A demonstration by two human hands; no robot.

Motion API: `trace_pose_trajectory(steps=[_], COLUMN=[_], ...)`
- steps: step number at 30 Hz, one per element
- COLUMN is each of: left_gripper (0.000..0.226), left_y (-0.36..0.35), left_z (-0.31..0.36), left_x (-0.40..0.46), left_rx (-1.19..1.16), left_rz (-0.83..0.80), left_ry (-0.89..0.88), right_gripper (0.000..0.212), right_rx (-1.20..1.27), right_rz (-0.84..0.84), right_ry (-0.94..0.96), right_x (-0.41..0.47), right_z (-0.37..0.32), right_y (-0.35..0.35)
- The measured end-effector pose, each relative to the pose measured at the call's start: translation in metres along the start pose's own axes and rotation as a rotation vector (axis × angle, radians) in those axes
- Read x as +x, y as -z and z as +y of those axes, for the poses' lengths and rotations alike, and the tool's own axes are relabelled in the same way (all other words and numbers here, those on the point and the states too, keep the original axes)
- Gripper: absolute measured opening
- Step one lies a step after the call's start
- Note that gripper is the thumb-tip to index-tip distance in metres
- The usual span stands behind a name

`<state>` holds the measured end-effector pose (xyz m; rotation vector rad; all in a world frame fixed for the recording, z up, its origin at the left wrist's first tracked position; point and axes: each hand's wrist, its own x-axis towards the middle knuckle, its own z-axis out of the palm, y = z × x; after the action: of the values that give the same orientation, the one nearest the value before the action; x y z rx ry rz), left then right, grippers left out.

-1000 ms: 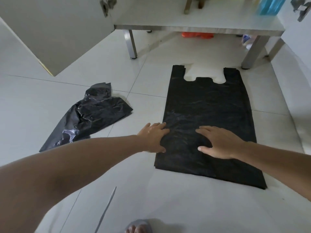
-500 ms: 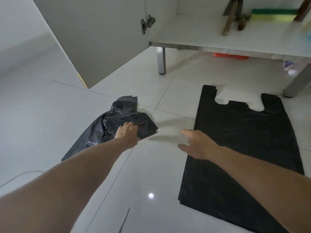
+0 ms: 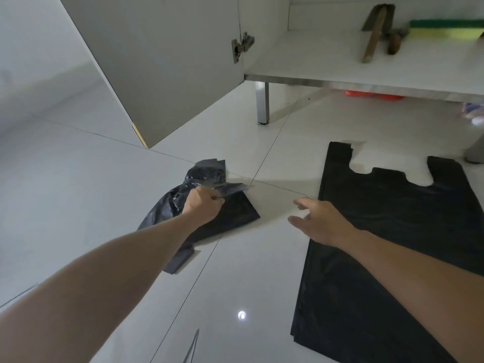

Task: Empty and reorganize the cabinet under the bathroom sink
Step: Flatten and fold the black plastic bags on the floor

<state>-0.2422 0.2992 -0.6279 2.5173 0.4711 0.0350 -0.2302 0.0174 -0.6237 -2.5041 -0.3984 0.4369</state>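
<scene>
- Door (image 3: 162,64) of the cabinet stands open at upper left, above the tiled floor (image 3: 65,195).
- Crumpled bag (image 3: 235,210), black plastic, lies on the floor left of centre; the left hand (image 3: 203,206) has its fingers curled tight on the bag's upper fold.
- Right hand (image 3: 320,222) hovers between the two bags, fingers spread and loose, holding nothing.
- Flat bag (image 3: 392,244) lies spread on the floor at right, handles towards the cabinet.
- Shelf (image 3: 327,66) carries a wooden-handled tool (image 3: 373,39) and a green-yellow sponge (image 3: 445,28).
</scene>
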Motion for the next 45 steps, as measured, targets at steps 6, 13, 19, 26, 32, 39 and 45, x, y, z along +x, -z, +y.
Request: trace_pose_trajectory(steps=[6,13,19,26,32,39,45], left_gripper=[0.013,0.010,0.015,0.025,0.020,0.027,0.031], left_y=[0.064,0.123,0.149,0.152,0.142,0.145,0.114], left_z=[0.076,0.166,0.200,0.234,0.260,0.380,0.407], left_x=[0.002,-0.011,-0.017,-0.022,0.003,0.011,-0.030], left_rx=[-0.090,-0.232,-0.424,-0.629,-0.304,-0.317,-0.741], left_rz=[0.162,0.343,0.319,0.268,0.427,0.593,0.486], left_ry=[-0.223,-0.447,-0.534,-0.639,-0.557,-0.504,-0.871], right_gripper=[0.066,0.098,0.096,0.005,0.007,0.018,0.015], right_rx=[0.103,0.403,0.546,0.442,0.250,0.052,-0.083], right_rz=[0.157,0.367,0.434,0.579,0.922,1.315,1.720], right_ry=[0.106,0.141,0.125,0.122,0.076,0.020,0.507], right_x=[0.019,0.028,0.021,0.012,-0.001,-0.052,-0.104], right_z=[-0.043,-0.088,-0.088,-0.068,-0.037,-0.019,0.018], right_y=[0.049,0.130,0.181,0.219,0.274,0.344,0.365])
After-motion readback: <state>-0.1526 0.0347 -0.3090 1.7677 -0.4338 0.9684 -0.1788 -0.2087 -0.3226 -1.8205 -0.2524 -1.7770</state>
